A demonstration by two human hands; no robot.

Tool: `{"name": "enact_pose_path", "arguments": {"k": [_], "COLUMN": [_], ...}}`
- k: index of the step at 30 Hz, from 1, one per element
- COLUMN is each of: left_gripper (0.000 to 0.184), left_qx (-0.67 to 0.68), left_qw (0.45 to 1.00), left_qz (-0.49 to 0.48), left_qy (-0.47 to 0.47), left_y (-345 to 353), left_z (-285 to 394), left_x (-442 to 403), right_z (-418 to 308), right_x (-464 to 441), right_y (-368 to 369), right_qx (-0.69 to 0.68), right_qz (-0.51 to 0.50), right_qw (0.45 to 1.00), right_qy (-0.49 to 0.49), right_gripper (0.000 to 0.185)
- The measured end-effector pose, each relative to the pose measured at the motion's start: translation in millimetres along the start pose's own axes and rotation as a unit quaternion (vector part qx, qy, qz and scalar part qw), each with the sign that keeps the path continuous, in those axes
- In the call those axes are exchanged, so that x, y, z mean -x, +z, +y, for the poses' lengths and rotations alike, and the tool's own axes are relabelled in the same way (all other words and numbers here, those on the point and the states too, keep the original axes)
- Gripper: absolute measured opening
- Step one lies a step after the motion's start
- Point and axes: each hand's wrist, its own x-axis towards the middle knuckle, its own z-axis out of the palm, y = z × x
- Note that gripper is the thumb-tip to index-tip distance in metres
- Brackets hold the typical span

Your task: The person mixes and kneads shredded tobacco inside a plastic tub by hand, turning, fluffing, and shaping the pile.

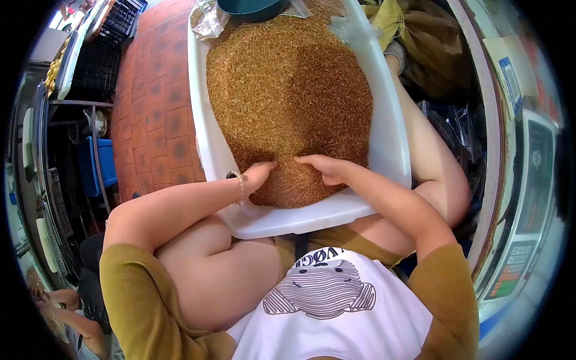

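The left hand point(258, 176) and the right hand point(327, 168) face each other near the close end of a heap of brown, grain-like flakes point(288, 90), fingertips at its surface and a small gap between them. The left hand's fingers lie close together, while the right hand's index finger stretches inward, its others curled; whether either pinches any flakes, I cannot tell. A beaded bracelet point(242, 187) circles the left wrist. The heap fills most of a long white tub point(390, 135) set between the person's bent legs. At the tub's far end sit a dark green bowl point(253, 7) and clear plastic bags point(210, 21). Beyond, red floor tiles point(159, 102) and a blue bin point(99, 167) lie to the left, a brown sack point(435, 45) to the upper right
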Motion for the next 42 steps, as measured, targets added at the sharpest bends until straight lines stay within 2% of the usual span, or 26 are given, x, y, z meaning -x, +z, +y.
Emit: {"name": "enact_pose_path", "arguments": {"k": [3,4,7,10,12,13,14,15,16,18,19,20,21,23,26,27,29,31,33,35,36,37,38,39,40,42], "left_gripper": [0.046,0.045,0.043,0.045,0.045,0.043,0.038,0.032,0.034,0.036,0.041,0.053,0.059,0.062,0.059,0.058,0.056,0.045,0.035,0.029,0.028,0.028,0.029,0.029,0.044,0.047], "left_qx": [-0.093,-0.118,-0.118,-0.137,-0.164,-0.136,-0.155,-0.093,-0.115,-0.067,0.071,0.087,0.058,0.060,-0.033,-0.149,-0.373,-0.604,-0.652,-0.797,-0.771,-0.774,-0.778,-0.781,-0.733,-0.690], "left_qw": [0.995,0.993,0.992,0.988,0.980,0.978,0.953,0.970,0.933,0.922,0.920,0.914,0.915,0.918,0.879,0.879,0.840,0.755,0.747,0.604,0.637,0.633,0.628,0.623,0.679,0.722], "left_qz": [0.000,0.027,0.000,0.005,0.023,0.001,0.003,0.041,0.055,0.092,0.020,0.005,0.060,0.095,0.246,0.241,0.221,0.144,0.128,0.006,0.017,0.000,-0.017,-0.035,-0.039,-0.035], "left_qy": [0.018,0.003,-0.047,0.065,0.113,0.161,0.261,0.220,0.335,0.370,0.385,0.395,0.394,0.379,0.407,0.385,0.325,0.209,-0.017,-0.004,-0.004,-0.001,0.002,0.006,0.006,0.012], "left_y": [1.4,3.0,5.3,3.5,-0.5,-10.8,-18.1,-15.9,-19.8,-32.6,-41.9,-50.0,-41.6,-46.5,-36.4,-42.0,-59.9,-49.1,-20.0,-7.7,-3.9,-3.5,-3.2,-3.7,-2.0,-6.7], "left_z": [-7.0,-7.3,13.1,12.1,42.5,43.6,57.0,79.2,96.6,123.3,135.5,142.5,153.2,156.5,141.4,131.4,108.5,85.1,79.1,66.2,54.8,43.8,35.0,28.8,35.2,32.0], "left_x": [-2.8,-1.9,24.2,22.7,47.1,34.3,39.5,56.8,71.5,74.2,66.3,70.9,94.6,93.4,86.9,75.4,49.9,56.8,77.9,79.0,70.5,60.9,53.7,47.3,54.6,41.0], "right_z": [13.4,11.3,3.2,-12.9,-26.4,-45.3,-51.9,-66.9,-83.3,-111.3,-126.0,-139.8,-150.1,-164.8,-171.1,-166.6,-150.9,-128.8,-112.7,-88.9,-81.4,-73.1,-66.1,-59.8,-54.1,-47.1], "right_x": [-14.9,-14.3,-5.7,6.8,16.7,42.8,37.7,43.9,56.9,56.7,52.5,54.3,60.1,69.4,76.8,81.7,95.4,101.0,87.7,66.6,62.5,61.2,64.2,59.8,53.0,46.3], "right_y": [4.4,6.9,2.8,7.2,9.5,32.9,22.1,23.0,30.8,27.0,25.9,27.4,31.6,37.4,23.9,18.5,6.7,-4.1,-28.0,-58.8,-59.3,-58.6,-54.5,-56.1,-56.6,-59.1], "right_qx": [-0.004,0.008,-0.012,-0.035,-0.026,0.001,-0.014,-0.016,0.017,0.056,0.066,0.113,0.181,0.287,0.459,0.489,0.548,0.583,0.653,0.704,0.626,0.540,0.488,0.454,0.419,0.365], "right_qz": [-0.069,-0.008,-0.010,0.004,0.031,0.118,0.069,0.060,0.066,0.059,0.089,0.117,0.166,0.218,0.337,0.339,0.340,0.360,0.344,0.308,0.316,0.321,0.302,0.305,0.308,0.290], "right_qw": [0.997,1.000,1.000,0.997,0.990,0.982,0.977,0.973,0.963,0.935,0.915,0.887,0.853,0.790,0.688,0.686,0.675,0.682,0.669,0.641,0.712,0.774,0.818,0.837,0.854,0.885], "right_qy": [-0.021,-0.005,-0.019,-0.062,-0.133,-0.150,-0.202,-0.224,-0.262,-0.344,-0.388,-0.433,-0.461,-0.496,-0.450,-0.419,-0.358,-0.257,-0.083,0.003,0.040,0.077,0.032,0.028,0.023,0.023], "right_gripper": [0.044,0.035,0.031,0.025,0.022,0.023,0.024,0.021,0.024,0.028,0.028,0.029,0.031,0.034,0.034,0.036,0.040,0.035,0.035,0.036,0.037,0.038,0.039,0.040,0.042,0.044]}}
